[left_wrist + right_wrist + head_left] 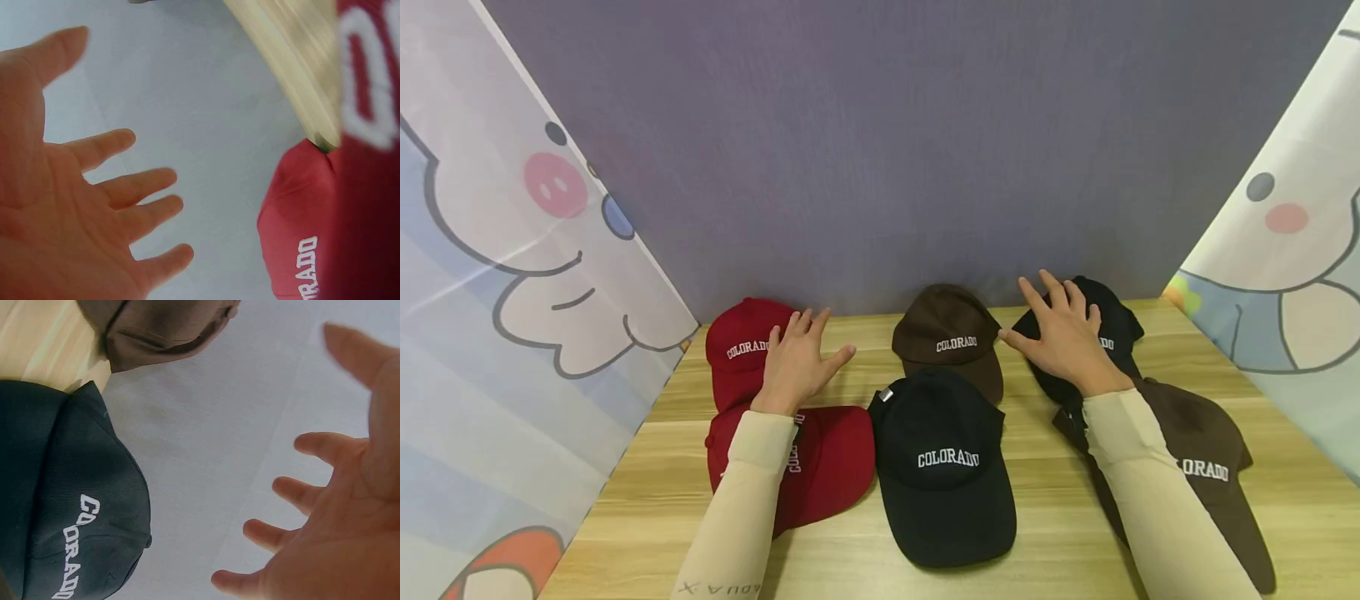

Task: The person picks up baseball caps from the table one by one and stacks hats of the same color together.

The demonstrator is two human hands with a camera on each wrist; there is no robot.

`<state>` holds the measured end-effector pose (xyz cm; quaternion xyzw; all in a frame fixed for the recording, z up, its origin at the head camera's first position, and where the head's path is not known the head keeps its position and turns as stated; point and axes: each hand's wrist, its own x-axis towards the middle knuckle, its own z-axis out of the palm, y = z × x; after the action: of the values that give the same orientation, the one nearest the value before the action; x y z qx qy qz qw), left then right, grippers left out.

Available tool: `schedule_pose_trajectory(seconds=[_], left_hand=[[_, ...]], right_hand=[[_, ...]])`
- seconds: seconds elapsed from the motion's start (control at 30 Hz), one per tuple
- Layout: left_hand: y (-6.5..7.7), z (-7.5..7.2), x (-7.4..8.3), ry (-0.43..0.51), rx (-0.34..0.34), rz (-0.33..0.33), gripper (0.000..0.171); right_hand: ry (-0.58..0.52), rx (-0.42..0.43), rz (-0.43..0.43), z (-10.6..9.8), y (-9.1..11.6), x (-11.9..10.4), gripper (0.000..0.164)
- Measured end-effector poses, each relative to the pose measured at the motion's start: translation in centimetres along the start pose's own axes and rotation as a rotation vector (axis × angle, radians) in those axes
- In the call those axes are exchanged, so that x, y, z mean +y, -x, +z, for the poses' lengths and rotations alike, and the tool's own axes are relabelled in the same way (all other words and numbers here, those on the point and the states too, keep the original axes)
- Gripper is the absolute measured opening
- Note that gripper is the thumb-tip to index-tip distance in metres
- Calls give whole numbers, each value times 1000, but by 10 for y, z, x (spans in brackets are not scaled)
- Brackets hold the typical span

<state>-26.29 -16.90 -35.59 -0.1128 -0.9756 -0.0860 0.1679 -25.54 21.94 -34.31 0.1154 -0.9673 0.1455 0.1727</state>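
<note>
My left hand (801,362) (69,212) is held above the table with fingers spread, gripping nothing. It is nearest to the back red cap (743,329) (290,225) and the front red cap (835,467), whose brim points right. My right hand (1063,342) (337,525), also spread and holding nothing, hovers in front of the back black cap (1116,312) (94,469) and partly hides its lettering. Under the right forearm lies a brown cap (1213,433). Between the hands, a front black cap (943,500) overlaps the brim of another brown cap (947,321). White COLORADO lettering marks the caps.
The caps lie on a light wooden table (647,479). A grey panel (880,167) rises along its back edge. Cartoon-printed sheets, the left one (467,350) and the right one (1311,317), flank the table.
</note>
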Motion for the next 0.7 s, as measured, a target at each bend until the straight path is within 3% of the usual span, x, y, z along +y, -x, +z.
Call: schedule_pose_trajectory(seconds=[0.23, 0.57, 0.7], left_hand=[[5, -9, 9, 94, -7, 56, 44], [7, -17, 25, 186, -146, 120, 22], [8, -17, 30, 224, -211, 156, 22]], right_hand=[[-24, 1, 34, -5, 5, 0, 71], [-50, 4, 63, -22, 5, 4, 64], [-70, 14, 76, -32, 8, 11, 63]])
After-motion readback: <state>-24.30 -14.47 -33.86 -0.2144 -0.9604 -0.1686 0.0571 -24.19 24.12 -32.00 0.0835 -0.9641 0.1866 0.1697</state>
